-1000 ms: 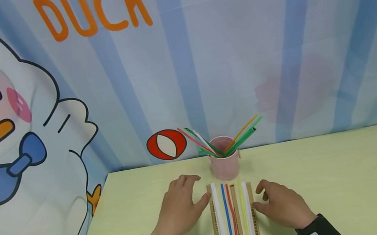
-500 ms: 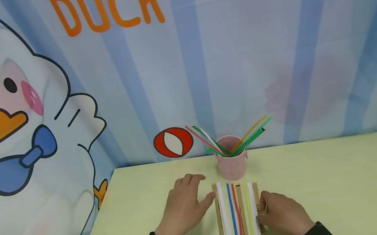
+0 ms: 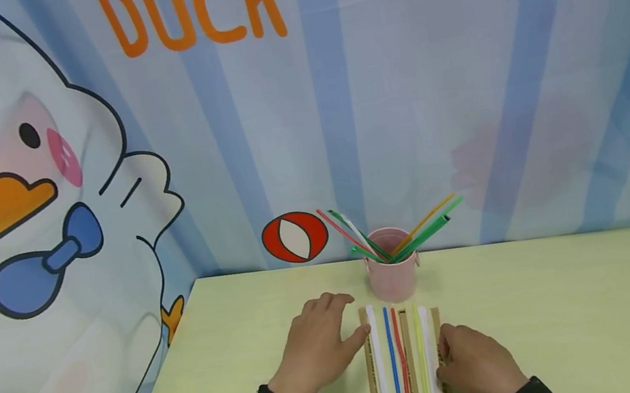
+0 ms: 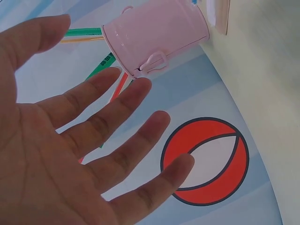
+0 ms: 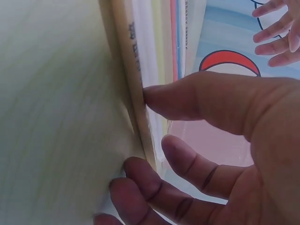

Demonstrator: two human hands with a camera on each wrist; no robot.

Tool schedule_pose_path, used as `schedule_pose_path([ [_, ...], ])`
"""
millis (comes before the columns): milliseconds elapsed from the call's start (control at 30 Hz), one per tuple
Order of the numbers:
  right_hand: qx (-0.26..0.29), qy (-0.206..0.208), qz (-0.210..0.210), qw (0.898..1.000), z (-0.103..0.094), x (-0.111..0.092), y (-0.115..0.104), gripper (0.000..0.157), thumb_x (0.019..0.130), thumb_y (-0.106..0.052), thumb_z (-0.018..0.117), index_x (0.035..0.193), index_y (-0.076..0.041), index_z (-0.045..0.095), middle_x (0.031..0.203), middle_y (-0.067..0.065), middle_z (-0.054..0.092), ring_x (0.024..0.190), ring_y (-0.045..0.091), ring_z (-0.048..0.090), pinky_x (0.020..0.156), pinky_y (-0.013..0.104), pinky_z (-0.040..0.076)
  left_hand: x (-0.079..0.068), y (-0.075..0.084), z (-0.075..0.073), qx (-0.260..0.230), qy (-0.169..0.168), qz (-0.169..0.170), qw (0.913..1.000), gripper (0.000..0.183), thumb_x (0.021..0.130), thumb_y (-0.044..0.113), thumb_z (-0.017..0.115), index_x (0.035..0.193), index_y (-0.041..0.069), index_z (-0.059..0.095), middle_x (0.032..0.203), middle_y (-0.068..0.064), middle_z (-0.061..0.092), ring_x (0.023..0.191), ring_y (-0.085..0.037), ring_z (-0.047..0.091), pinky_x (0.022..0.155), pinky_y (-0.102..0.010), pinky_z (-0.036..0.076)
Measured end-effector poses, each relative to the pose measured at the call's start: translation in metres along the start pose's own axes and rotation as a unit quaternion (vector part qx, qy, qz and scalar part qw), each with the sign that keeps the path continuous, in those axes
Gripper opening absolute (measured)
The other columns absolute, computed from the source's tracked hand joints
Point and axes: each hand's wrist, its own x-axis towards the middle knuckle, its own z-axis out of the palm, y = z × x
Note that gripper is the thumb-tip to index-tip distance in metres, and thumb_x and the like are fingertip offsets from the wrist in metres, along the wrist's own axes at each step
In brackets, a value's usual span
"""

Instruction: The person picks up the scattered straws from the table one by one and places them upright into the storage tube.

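Observation:
A row of long thin strips lies side by side on the table: a white strip (image 3: 379, 365), a blue strip (image 3: 393, 363), a red strip (image 3: 402, 361), a yellow strip (image 3: 421, 358) and printed brown strips, one (image 3: 440, 341) at the right edge. My left hand (image 3: 318, 354), fingers spread, has its thumb at the row's left edge; the left wrist view shows its palm holding nothing. My right hand (image 3: 480, 363) is at the right edge, its thumb touching the brown strip (image 5: 136, 89). Its other fingers are bent and apart from the thumb.
A pink bucket (image 3: 393, 280) holding several thin coloured sticks stands just behind the row. Green sticks (image 3: 428, 232) lean out to the right. A striped cloth (image 3: 400, 107) with a duck picture hangs behind the table (image 3: 556, 309). The strips' near ends are out of frame.
The view has swung slightly left, so everything appears shifted right. My right hand has moved in against the row's right edge, its thumb coming onto the brown strip. The left hand stays by the row.

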Motion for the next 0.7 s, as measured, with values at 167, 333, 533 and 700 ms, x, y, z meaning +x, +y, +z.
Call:
schedule_pose_path([
  [167,0.003,-0.002,0.000,1.000,-0.0010,0.0012,0.0021,0.024,0.068,-0.010,0.074,0.076,-0.011,0.051,0.069,0.005,0.048,0.058,0.019,0.043,0.049,0.031,0.033,0.0017,0.0009,0.0020,0.007,-0.005,-0.001,1.0000,0.050,0.090,0.050,0.058,0.125,0.014,0.056,0.118,-0.005,0.059,0.110,-0.027,0.050,0.085,-0.048,0.049],
  [333,0.005,-0.007,0.004,1.000,-0.0027,0.0014,0.0014,0.025,0.068,-0.008,0.074,0.077,-0.010,0.051,0.069,0.005,0.049,0.059,0.019,0.044,0.049,0.032,0.034,0.0024,0.0014,0.0029,0.012,-0.008,-0.002,0.9999,0.051,0.090,0.050,0.058,0.125,0.014,0.056,0.118,-0.004,0.060,0.110,-0.026,0.050,0.085,-0.048,0.049],
  [533,0.010,-0.007,0.013,1.000,-0.0023,-0.0003,0.0010,0.024,0.068,-0.007,0.071,0.078,-0.010,0.050,0.063,0.005,0.051,0.054,0.018,0.045,0.048,0.031,0.033,0.0020,0.0029,0.0027,0.015,-0.012,-0.004,0.9998,0.052,0.089,0.052,0.058,0.126,0.016,0.056,0.118,-0.004,0.060,0.111,-0.026,0.049,0.085,-0.048,0.049],
  [700,0.008,-0.014,0.022,1.000,0.0014,-0.0010,-0.0007,0.027,0.069,-0.011,0.073,0.083,-0.008,0.050,0.064,0.004,0.052,0.054,0.019,0.046,0.048,0.031,0.036,0.0023,0.0034,0.0033,0.018,-0.017,-0.007,0.9997,0.053,0.089,0.052,0.059,0.127,0.015,0.055,0.119,-0.004,0.060,0.111,-0.026,0.049,0.086,-0.049,0.049],
])
